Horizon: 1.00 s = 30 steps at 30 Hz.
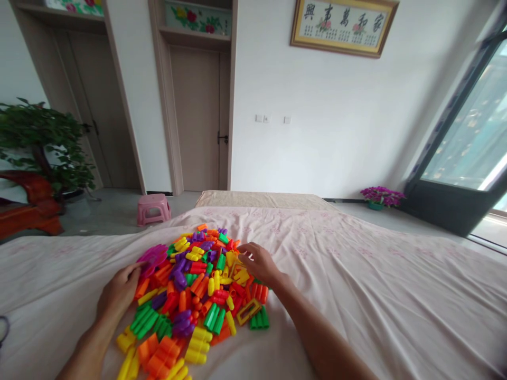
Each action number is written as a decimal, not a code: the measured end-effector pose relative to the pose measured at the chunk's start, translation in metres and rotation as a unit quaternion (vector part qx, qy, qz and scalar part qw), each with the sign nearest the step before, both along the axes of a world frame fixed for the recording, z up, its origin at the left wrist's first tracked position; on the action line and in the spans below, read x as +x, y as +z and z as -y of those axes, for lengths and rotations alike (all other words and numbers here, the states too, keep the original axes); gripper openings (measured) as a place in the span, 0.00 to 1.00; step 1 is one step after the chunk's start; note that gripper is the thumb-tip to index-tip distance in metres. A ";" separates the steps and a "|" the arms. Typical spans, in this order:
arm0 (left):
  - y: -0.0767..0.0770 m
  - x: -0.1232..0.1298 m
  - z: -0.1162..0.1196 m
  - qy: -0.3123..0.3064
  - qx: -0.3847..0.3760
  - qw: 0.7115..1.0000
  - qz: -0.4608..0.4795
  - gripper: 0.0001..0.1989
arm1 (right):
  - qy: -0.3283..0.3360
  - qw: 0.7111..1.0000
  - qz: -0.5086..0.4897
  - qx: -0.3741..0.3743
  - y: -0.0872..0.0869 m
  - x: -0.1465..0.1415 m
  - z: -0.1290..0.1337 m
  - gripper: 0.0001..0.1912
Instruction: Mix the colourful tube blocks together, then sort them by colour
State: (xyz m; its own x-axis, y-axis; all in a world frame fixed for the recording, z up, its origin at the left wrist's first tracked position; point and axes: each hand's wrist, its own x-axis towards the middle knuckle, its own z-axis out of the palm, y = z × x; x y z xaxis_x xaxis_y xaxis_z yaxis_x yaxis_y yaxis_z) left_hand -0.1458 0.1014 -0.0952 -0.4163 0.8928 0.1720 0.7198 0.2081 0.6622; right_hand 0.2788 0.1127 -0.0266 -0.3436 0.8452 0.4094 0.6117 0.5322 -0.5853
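Note:
A heap of plastic building pieces (200,268) in orange, yellow, green, purple and red lies on the cloth in front of me. At the heap's upper left, my left hand (121,289) pinches the edge of a magenta openwork plastic piece (153,258) between thumb and fingers. My right hand (257,262) reaches over the heap's right side, its fingers curved and thumb a little apart from the index finger. Its fingertips are beside orange and yellow pieces, and I see nothing held in them. Below it lies a yellow rectangular frame piece (249,312).
A pale floral cloth (356,274) with wrinkles covers the broad surface. Beyond it stand a pink stool (153,209), a potted plant (43,142) and magenta flowers (382,196). Two doors are in the far wall, and a glass door is at right.

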 end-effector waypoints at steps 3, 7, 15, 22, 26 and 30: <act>0.001 0.002 0.000 0.005 0.002 1.000 0.002 0.22 | -0.010 0.996 0.086 0.036 0.005 -0.023 0.009 0.18; 0.003 0.002 0.002 0.002 0.002 1.000 0.004 0.22 | -0.057 0.991 0.122 0.022 0.002 -0.037 0.009 0.17; 0.002 0.002 0.002 -0.001 -0.003 1.000 0.008 0.23 | -0.209 0.978 -0.023 -0.007 -0.009 0.017 -0.029 0.21; 0.003 0.000 0.002 0.000 -0.022 1.000 -0.004 0.24 | -0.243 0.964 0.096 -0.046 -0.036 0.079 -0.038 0.22; 0.003 -0.001 0.002 0.002 -0.031 0.999 -0.011 0.24 | -0.294 0.952 0.086 -0.018 -0.039 0.077 -0.039 0.24; 0.003 -0.001 0.002 0.006 -0.020 1.000 -0.013 0.23 | -0.243 0.963 0.116 0.013 -0.034 0.065 -0.038 0.25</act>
